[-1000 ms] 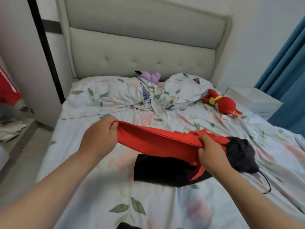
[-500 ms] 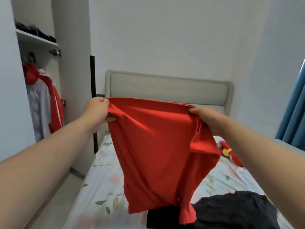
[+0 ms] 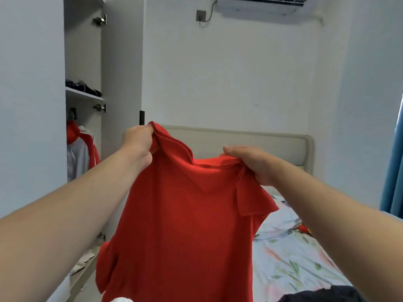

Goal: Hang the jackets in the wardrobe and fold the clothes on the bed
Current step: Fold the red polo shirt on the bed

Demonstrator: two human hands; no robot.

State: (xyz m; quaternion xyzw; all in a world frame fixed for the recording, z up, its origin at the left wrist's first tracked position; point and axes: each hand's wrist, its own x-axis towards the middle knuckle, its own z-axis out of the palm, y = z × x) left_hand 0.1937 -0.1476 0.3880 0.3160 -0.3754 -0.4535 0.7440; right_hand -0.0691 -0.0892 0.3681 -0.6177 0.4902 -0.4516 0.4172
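While the left hand (image 3: pixel 137 144) and right hand (image 3: pixel 254 164) pinch the red shirt (image 3: pixel 185 225) aloft by its shoulders, folding seems begun; next, lay it on the bed (image 3: pixel 294 253), right.

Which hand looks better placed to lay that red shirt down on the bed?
Probably the right hand: it grips the red shirt over the bed, while the left hand holds its other shoulder higher, toward the wardrobe.

Hem of red shirt (image 3: pixel 185 225) off-frame.
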